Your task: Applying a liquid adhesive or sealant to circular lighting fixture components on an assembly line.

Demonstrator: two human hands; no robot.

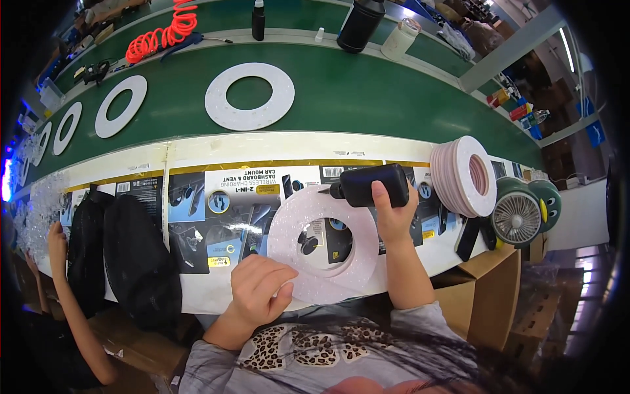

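My right hand (396, 213) is wrapped round a black squeeze bottle (374, 186), tilted nearly level. Its thin nozzle points left, just above the far rim of a flat white ring (287, 223). This ring lies at the near edge of the bench, and another ring seems to sit under it. At the ring's near left rim, my left hand (259, 292) is closed, its fingers curled and the thumb against the edge. To the right of my right hand stands a stack of white and pinkish rings (482, 180) on its side.
Several white rings (279, 98) lie on the green conveyor belt (367, 98) beyond. Black fabric pouches (141, 256) are on my left, near another person's arm (72, 308). A small green fan (517, 218) and open cardboard box (495, 295) are at right. Dark bottles (361, 26) stand behind.
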